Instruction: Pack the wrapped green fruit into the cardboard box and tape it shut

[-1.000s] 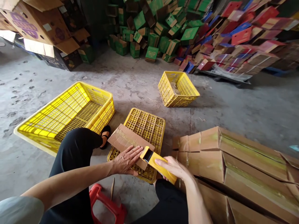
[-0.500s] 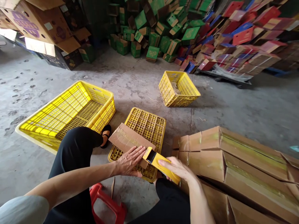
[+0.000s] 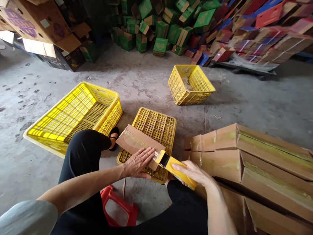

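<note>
Pressing flat on one cardboard piece (image 3: 137, 138), the left hand (image 3: 138, 162) has its fingers extended and grasps nothing. The right hand (image 3: 193, 173) is wrapped around one yellow tape dispenser (image 3: 179, 169), whose front end meets the cardboard just beside the left fingertips, a bit of clear tape showing there. The cardboard lies across the near half of one upturned crate (image 3: 158, 125).

Two more yellow crates sit open: a large crate (image 3: 111, 120) left of the upturned crate, a smaller crate (image 3: 193, 97) beyond it to the right. Right of the upturned crate, at least three brown cartons (image 3: 220, 163) are stacked; nearer the person than it stands one red stool (image 3: 132, 212). Far beyond it are heaped green boxes (image 3: 160, 45), too many to count. Far left of it, one carton (image 3: 47, 27) bears purple lettering, too unclear to read; the dispenser's print is too small.
</note>
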The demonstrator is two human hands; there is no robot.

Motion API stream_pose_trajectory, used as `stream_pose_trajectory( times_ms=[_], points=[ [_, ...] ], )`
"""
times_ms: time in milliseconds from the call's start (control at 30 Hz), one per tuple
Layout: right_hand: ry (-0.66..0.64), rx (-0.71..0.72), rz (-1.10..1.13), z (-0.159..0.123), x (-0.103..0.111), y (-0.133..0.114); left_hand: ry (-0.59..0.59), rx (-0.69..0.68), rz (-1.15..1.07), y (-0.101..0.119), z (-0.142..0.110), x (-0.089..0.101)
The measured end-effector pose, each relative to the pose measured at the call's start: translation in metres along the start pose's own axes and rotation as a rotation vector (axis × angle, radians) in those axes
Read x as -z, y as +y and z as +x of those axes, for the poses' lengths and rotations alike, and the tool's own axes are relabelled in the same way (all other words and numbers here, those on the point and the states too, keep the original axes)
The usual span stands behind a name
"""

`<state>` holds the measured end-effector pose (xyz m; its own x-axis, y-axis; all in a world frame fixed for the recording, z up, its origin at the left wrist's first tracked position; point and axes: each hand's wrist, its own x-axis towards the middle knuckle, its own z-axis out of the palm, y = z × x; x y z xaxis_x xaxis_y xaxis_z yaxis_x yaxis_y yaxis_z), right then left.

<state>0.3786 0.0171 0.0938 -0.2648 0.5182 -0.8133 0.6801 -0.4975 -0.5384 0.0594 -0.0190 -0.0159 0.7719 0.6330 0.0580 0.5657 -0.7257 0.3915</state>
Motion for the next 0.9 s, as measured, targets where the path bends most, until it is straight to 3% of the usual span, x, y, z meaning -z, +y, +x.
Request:
stream_pose_trajectory(
  times_ms=[333,900],
  points=[
    [-0.003,0.042,-0.001,0.0,-0.001,0.005,-0.03,-0.001,-0.047,0.015,0.007,-0.002],
    [0.014,-0.03,0.022,-0.003,-0.001,0.009,-0.003,0.021,-0.058,0.012,0.007,-0.005]
  ],
)
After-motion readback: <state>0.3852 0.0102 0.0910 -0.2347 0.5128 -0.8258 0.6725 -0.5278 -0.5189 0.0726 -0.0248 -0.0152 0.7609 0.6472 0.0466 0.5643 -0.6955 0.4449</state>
